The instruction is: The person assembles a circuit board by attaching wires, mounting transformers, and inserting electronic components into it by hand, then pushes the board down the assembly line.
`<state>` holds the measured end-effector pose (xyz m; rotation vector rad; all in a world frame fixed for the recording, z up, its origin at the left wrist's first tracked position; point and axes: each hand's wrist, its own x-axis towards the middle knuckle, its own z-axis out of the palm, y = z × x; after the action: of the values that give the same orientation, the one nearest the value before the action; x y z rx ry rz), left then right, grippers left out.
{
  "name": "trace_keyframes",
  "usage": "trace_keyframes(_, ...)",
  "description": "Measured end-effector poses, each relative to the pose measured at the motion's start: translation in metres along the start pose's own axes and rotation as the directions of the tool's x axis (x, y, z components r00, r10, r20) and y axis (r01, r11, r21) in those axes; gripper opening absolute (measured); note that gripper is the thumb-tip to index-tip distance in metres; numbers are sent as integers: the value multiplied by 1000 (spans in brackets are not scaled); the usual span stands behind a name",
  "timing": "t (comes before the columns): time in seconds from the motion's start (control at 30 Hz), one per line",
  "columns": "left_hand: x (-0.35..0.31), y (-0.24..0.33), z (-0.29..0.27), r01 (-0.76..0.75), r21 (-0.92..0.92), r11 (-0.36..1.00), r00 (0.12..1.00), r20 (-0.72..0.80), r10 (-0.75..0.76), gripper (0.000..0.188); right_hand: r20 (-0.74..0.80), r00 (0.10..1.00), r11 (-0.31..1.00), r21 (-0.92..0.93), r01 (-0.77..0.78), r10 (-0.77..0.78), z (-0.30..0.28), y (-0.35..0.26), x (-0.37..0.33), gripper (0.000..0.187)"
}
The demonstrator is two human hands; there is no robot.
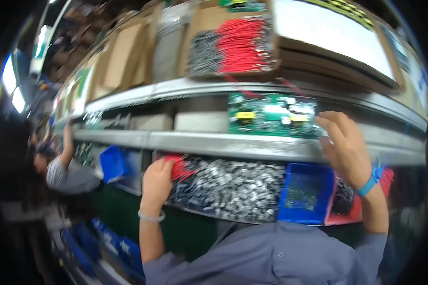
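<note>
A green circuit board sits at two o'clock, its long axis running nine to three, component face toward the camera. The right hand curves loosely, thumb and fingers parted, at its three o'clock end. At eight, the left hand bunches its fingers by red leads; its grip cannot be told. A metal rail separates board from blue bin at five.

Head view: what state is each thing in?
Circuit board, component side showing.
Right hand, partly open at the board's right edge.
Left hand, fingers bent at the red wires, hold unclear.
Silver parts, heaped loose.
Right blue bin, open, part-filled.
Left blue bin, tilted.
Cardboard box, open, holding wires.
</note>
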<state>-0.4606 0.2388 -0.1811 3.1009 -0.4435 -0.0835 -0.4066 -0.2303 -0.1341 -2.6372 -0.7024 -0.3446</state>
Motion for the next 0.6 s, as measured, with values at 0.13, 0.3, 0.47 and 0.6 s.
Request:
trace_keyframes(0.13,-12,-2,-6,16,-16,1000,993,-113,-18,22,-100,984,989,8,-149,149,-54,7,-45,43)
trace_keyframes(0.3,-12,-14,8,33,-106,994,998,-47,-38,11,-256,821,800,-210,-563,511,-120,58,-159,32)
trace_keyframes(0.47,9,44,-45,133,71,989,964,223,-145,19,-200,725,554,-522,-648,659,-121,91,-266,23)
trace_keyframes(0.6,8,46,-75,159,-15,987,974,167,-155,19,-146,783,635,-505,-584,604,-74,95,-256,16)
